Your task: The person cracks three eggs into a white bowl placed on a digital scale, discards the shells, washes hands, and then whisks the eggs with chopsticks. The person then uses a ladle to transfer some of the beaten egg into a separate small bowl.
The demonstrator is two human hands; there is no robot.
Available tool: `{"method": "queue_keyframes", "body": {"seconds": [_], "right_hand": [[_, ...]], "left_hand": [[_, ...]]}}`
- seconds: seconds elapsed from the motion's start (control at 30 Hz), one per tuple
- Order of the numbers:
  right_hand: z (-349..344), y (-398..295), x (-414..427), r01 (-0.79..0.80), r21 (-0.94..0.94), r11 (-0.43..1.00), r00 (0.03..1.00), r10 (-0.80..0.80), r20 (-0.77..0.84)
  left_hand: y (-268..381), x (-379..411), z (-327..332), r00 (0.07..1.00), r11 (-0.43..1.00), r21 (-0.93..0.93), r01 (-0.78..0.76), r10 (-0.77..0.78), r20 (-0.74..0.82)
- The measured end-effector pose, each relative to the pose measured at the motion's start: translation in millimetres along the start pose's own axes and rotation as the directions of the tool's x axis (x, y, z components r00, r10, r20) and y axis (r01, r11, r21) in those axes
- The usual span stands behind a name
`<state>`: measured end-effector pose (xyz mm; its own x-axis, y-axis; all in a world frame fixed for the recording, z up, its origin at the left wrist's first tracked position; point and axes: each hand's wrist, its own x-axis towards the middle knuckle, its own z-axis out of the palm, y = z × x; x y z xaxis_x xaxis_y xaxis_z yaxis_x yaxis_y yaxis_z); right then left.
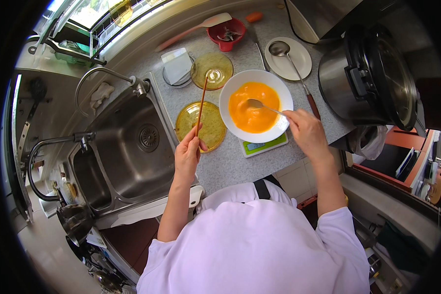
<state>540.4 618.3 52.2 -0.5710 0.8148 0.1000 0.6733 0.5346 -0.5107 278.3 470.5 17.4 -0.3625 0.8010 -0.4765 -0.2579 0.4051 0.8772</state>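
My right hand [306, 131] grips the handle of a metal spoon [255, 104], whose bowl dips into a smooth orange puree [253, 119]. The puree lies in a white bowl [287, 96], which rests on a green and white digital kitchen scale [265, 147]. Upright in my left hand [189, 149] are slim wooden chopsticks [202, 106]; I cannot tell whether there is one or a pair. Behind that hand is an amber glass plate or lid [217, 134], and a second amber glass one [224, 68] sits farther back, left of the bowl.
A steel sink [132, 176] with taps lies left. At the back are a silicone spatula [191, 33], a red bowl with a blade [226, 45], a carrot piece [254, 17] and a ladle [279, 49] on a white plate [301, 70]. A large pressure cooker [338, 79] stands right.
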Motion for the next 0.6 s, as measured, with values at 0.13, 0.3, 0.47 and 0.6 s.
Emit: {"method": "queue_keyframes", "body": {"seconds": [0.13,0.3,0.47,0.6], "right_hand": [[-17.8,4.9,-1.9,-0.014,0.022,1.000,0.999,0.015,-0.038],[2.0,20.9,1.9,-0.015,-0.016,1.000,0.987,0.012,-0.162],[21.8,34.0,7.8,-0.084,0.128,0.988,0.974,0.109,-0.201],[35.9,41.0,5.3,-0.207,0.340,0.917,0.965,0.248,-0.082]], "left_hand": [[-8.5,1.6,-3.5,1.000,1.000,0.003,-0.004,0.004,-0.009],[-6.0,-0.7,2.4,1.000,1.000,0.017,0.019,-0.019,0.009],[-9.9,-2.4,2.2,0.999,0.999,0.007,0.043,-0.043,0.003],[-8.8,-0.2,2.1,0.998,0.998,0.013,0.057,-0.057,-0.015]]}}
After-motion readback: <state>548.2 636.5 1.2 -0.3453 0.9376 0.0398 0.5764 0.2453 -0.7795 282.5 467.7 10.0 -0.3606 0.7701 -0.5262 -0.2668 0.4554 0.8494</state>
